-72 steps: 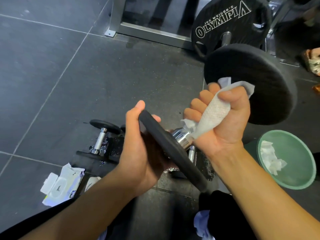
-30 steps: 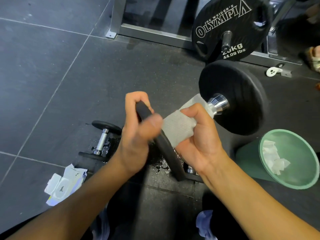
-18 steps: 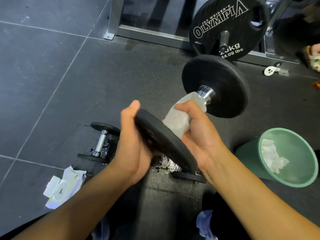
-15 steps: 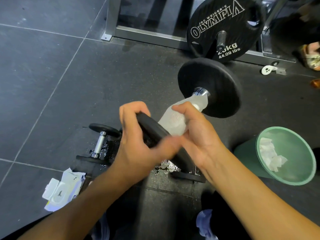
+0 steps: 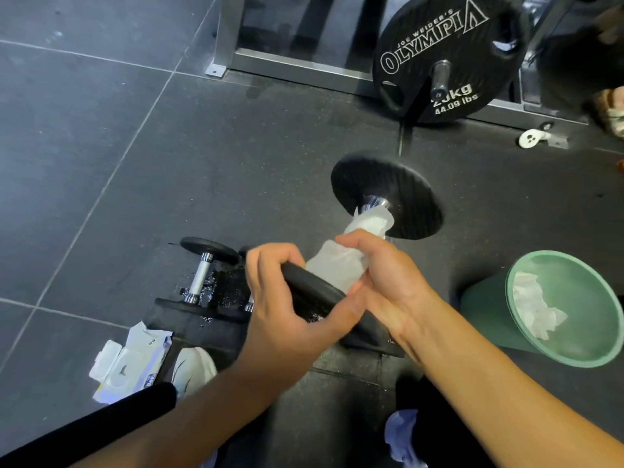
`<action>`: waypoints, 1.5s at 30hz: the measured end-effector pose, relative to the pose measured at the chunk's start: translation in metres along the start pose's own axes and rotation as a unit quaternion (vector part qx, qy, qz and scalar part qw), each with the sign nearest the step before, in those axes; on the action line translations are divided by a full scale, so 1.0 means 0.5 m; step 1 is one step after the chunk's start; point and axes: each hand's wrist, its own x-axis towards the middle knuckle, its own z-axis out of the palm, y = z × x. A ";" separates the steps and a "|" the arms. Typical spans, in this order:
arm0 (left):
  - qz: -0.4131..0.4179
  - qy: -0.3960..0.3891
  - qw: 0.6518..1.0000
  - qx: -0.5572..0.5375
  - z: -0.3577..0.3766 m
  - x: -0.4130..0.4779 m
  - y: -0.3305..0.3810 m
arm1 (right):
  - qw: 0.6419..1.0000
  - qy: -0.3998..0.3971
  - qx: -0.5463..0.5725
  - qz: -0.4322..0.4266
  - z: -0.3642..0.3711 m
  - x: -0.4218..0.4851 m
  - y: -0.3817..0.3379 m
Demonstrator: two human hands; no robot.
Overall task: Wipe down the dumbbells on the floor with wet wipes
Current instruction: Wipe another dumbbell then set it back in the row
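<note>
I hold a black dumbbell (image 5: 391,194) in the air, its far plate pointing away from me. My left hand (image 5: 283,309) grips the near plate by its rim. My right hand (image 5: 385,282) is curled round the chrome handle through a white wet wipe (image 5: 354,244) that wraps the bar up to the far plate. A smaller dumbbell (image 5: 202,271) lies on the wet floor mat below my left hand. The wet wipes pack (image 5: 128,366) lies on the floor at the lower left.
A green bin (image 5: 580,346) with used wipes stands at the right. A large Olympia weight plate (image 5: 449,59) hangs on a metal rack at the back. A white shoe (image 5: 192,369) sits beside the pack. Grey floor tiles stretch to the left.
The dumbbell has turned in my hands and its far plate has sunk lower. My right hand has rubbed the wipe along the handle while my left hand shifted its grip on the near plate.
</note>
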 end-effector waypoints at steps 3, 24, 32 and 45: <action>0.003 -0.069 0.997 0.044 0.005 -0.054 -0.053 | 0.998 0.048 -0.034 -0.003 -0.033 0.027 0.040; -0.177 -0.502 0.789 0.307 -0.014 -0.018 -0.228 | 0.969 0.156 -0.188 0.029 -0.177 0.345 0.230; -0.126 -0.515 0.769 0.357 -0.025 -0.005 -0.215 | 0.967 0.178 -0.173 0.050 -0.193 0.443 0.268; -0.111 -0.527 0.753 0.379 -0.037 -0.015 -0.231 | 0.962 0.226 -0.141 0.054 -0.221 0.493 0.311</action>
